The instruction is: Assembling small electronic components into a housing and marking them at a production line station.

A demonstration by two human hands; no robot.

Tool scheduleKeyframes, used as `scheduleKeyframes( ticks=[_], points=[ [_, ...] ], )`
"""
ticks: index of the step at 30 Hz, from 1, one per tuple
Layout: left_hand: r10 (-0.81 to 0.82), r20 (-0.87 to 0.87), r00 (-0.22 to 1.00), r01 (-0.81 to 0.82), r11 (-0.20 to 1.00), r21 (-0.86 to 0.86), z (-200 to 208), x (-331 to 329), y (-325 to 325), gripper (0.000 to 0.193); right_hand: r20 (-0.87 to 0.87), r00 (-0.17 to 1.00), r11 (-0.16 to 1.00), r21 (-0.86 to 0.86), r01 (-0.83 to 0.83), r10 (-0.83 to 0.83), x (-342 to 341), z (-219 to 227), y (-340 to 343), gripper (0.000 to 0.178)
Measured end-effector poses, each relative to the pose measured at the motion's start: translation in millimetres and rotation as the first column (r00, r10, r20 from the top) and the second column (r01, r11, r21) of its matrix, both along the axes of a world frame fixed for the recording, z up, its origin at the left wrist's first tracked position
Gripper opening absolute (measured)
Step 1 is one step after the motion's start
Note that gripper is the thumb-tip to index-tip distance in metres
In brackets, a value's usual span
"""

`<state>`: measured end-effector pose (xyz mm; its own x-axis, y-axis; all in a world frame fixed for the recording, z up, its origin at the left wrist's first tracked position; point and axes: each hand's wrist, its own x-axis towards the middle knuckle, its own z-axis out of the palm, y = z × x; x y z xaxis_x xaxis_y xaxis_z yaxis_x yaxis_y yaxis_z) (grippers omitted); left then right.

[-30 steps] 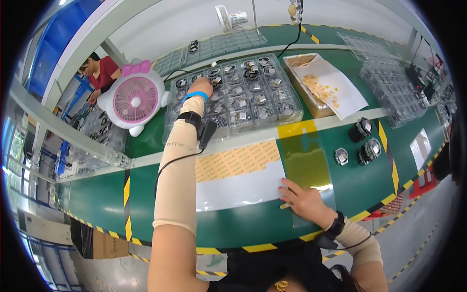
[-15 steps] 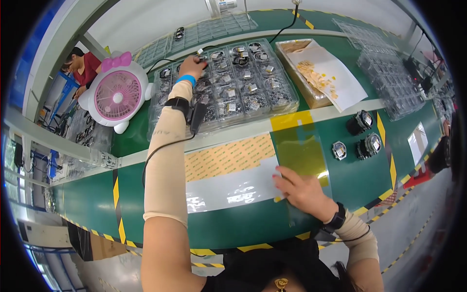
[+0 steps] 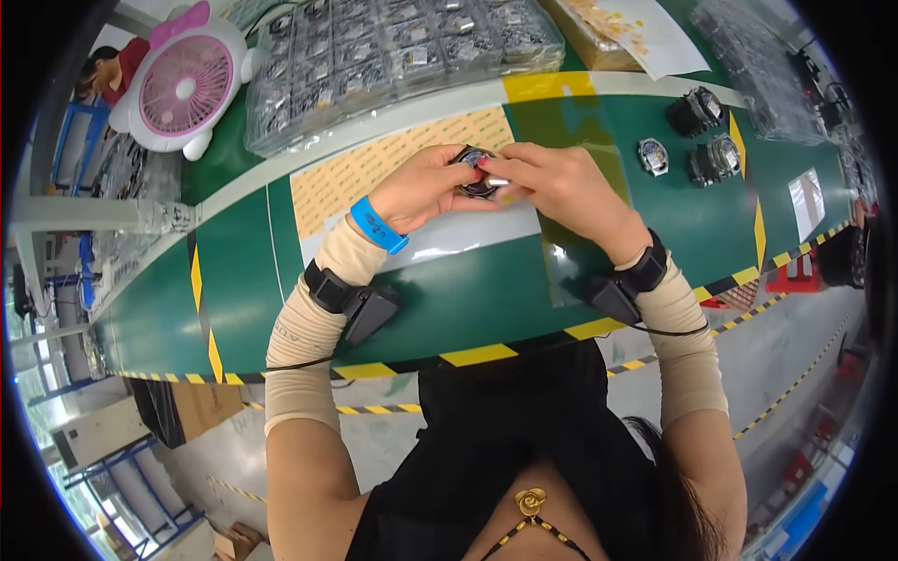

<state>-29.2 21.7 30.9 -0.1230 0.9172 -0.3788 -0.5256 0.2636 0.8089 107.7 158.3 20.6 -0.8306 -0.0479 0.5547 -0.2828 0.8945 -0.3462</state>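
Observation:
My left hand [image 3: 418,190] is closed around a round, dark watch case [image 3: 474,159] with electronics showing inside, held above the sheets. At its right side, my right hand [image 3: 572,192] pinches a small silvery-white piece [image 3: 498,181] against the case; whether that piece is attached to it I cannot tell. Beneath both hands lie a tan patterned adhesive sheet [image 3: 337,183] and a glossy white sheet [image 3: 435,241]. A yellow transparent film [image 3: 599,140] lies to the right. Beyond it are a single watch case [image 3: 653,156] and two stacks of dark watch cases [image 3: 694,112].
Clear compartment trays [image 3: 393,70] full of watch parts stand behind a pale rail. A box [image 3: 599,47] with a paper sheet and small yellow pieces is at the back. A pink-and-white fan [image 3: 185,89] stands left, near another person [image 3: 117,70]. Striped tape marks the table's front edge [image 3: 477,355].
My left hand has come back from the trays with a watch case. My right hand has left the white sheet's edge and joined it. The view has tilted downward.

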Motion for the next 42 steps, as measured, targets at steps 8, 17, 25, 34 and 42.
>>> scheduleKeyframes(
  ticks=[8,17,25,34,42],
  points=[
    [0.086,-0.154,0.984,-0.086,0.996,0.003,-15,-18,-21,0.027,0.059,0.953,0.681,-0.687,0.253,-0.296,-22,-3,2,0.011],
    [0.267,0.226,0.937,-0.287,0.956,0.062,-42,-32,-10,0.031,0.318,0.947,0.110,-0.944,0.312,0.043,-9,-15,11,0.015],
    [0.216,0.239,0.947,-0.250,0.960,0.125,-46,-39,-6,0.037,0.378,0.926,0.057,-0.924,0.377,0.000,-15,-24,15,0.015],
    [0.174,0.241,0.955,-0.199,0.977,0.082,-51,-42,-4,0.037,0.324,0.945,-0.054,-0.946,0.321,-0.053,-17,-24,13,0.016],
    [0.154,0.232,0.960,-0.173,0.983,0.062,-46,-39,-4,0.036,0.176,0.977,-0.003,-0.984,0.177,-0.117,-17,-25,2,0.016]
  ],
)
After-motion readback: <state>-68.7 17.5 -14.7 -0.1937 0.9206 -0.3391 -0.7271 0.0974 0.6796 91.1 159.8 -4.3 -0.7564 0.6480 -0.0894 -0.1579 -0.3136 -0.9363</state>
